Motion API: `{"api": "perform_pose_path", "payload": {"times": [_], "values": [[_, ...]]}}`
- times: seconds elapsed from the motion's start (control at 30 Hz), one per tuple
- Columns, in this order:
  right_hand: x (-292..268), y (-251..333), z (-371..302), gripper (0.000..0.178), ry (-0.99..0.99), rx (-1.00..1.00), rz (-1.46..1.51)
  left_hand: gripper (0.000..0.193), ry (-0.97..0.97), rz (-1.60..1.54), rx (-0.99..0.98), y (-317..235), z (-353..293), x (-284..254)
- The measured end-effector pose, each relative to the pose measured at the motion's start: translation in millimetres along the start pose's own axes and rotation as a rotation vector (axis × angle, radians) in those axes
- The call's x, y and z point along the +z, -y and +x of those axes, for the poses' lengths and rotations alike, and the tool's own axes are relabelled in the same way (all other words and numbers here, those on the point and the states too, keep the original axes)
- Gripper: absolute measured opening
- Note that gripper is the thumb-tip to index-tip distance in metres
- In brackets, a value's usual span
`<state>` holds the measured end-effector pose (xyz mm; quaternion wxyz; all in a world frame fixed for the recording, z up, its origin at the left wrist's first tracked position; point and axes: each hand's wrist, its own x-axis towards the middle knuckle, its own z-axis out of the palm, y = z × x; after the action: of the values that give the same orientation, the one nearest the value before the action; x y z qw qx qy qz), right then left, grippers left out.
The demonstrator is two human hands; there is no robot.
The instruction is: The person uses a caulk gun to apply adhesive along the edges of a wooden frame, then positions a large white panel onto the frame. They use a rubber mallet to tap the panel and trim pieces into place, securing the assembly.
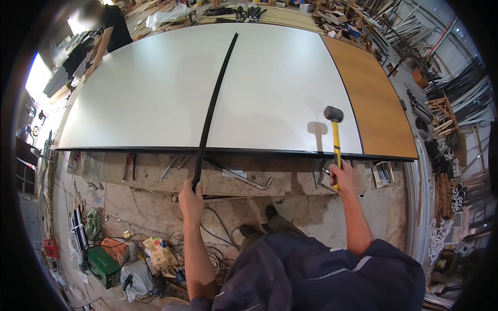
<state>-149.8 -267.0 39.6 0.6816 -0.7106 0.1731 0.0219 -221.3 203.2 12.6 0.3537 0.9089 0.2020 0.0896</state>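
My left hand grips the near end of a long black strip. The strip runs away from me across a large white panel, and its far end reaches almost to the panel's back edge. In my right hand is a mallet with a dark head and a yellow handle. Its head is raised over the right part of the white surface and throws a shadow there. A wood-coloured section adjoins the white at the right, with a dark line between them. Black edging follows the near side.
Below the panel, a shelf holds pliers and a bent metal bar. A green machine, bags and cables lie on the floor at lower left. Another person stands at the far left. Stacked profiles line the right side.
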Motion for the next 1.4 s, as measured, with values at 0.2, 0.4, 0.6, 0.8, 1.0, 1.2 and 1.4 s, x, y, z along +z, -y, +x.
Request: {"api": "perform_pose_path", "payload": {"times": [0.2,0.4,0.6,0.8,1.0,1.2,1.4], "values": [[31,5,57,0.009,0.053,-0.094,-0.119,0.033,0.066,-0.1,-0.117,-18,-31,-14],[16,39,145,0.009,0.101,0.012,0.297,0.037,0.005,-0.176,-0.113,-19,-48,6],[13,87,225,0.011,0.126,0.077,0.571,0.034,-0.299,0.032,0.106,-55,-36,43],[-11,90,338,0.037,-0.036,-0.148,-0.013,0.037,-0.179,0.095,0.43,-162,37,123],[-33,117,440,0.057,-0.108,-0.118,-0.262,0.036,-0.198,0.242,0.433,-185,81,193],[-36,115,472,0.055,-0.146,0.054,-0.362,0.034,-0.196,0.256,0.444,-180,83,201],[-30,117,474,0.055,-0.141,0.044,-0.36,0.033,-0.166,0.294,0.47,-183,84,201]]}}
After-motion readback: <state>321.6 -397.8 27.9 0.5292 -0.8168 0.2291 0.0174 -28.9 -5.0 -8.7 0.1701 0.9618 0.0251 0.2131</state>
